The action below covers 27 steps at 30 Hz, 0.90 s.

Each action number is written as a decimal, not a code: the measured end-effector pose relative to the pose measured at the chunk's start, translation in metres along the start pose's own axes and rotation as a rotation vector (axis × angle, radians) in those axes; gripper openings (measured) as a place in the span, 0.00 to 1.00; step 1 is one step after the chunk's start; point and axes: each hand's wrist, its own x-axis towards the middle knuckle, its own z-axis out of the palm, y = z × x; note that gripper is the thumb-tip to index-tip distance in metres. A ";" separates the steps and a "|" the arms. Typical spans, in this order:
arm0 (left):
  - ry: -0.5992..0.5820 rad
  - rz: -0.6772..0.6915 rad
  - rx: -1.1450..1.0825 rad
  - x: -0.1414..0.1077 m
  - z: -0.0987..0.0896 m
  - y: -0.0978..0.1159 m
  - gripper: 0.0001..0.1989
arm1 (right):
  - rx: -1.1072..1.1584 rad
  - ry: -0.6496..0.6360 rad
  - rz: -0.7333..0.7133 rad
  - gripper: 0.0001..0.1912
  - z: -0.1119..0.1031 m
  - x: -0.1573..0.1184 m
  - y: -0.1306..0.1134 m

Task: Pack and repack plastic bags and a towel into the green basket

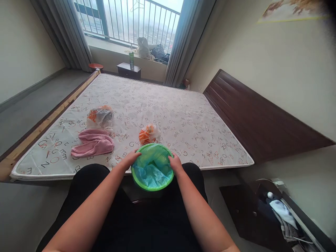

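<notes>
A round trash bin (pixel 151 188) with a bright green rim is between my knees, its opening facing up toward me. A thin blue-green plastic bag (pixel 154 175) covers the opening and sags inside. My left hand (pixel 131 157) is closed on the left side of the rim, and my right hand (pixel 175 163) grips the right side. Just beyond the rim, a knotted white and orange plastic bag (pixel 149 133) sits on the mattress. Farther left lie a folded pink towel (pixel 93 143) and another white and orange plastic bag (pixel 100 118) with something grey in it.
The letter-printed mattress (pixel 168 101) stretches ahead, with a dark headboard (pixel 257 108) at right and a wooden bed rail (pixel 49 113) at left. A nightstand (pixel 128 71) holds a green can-like container (pixel 131 60). Cloths lie on a dark cabinet (pixel 244 206) at lower right.
</notes>
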 end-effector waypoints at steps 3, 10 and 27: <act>-0.159 -0.059 -0.058 -0.005 -0.002 0.006 0.18 | 0.085 0.027 0.004 0.28 -0.008 0.005 0.002; -0.212 0.014 -0.094 -0.003 -0.006 0.009 0.23 | -0.132 0.150 -0.104 0.26 -0.030 0.039 -0.027; -0.390 0.158 0.079 0.001 -0.017 0.001 0.19 | -1.060 -0.546 -0.574 0.43 0.105 0.180 -0.074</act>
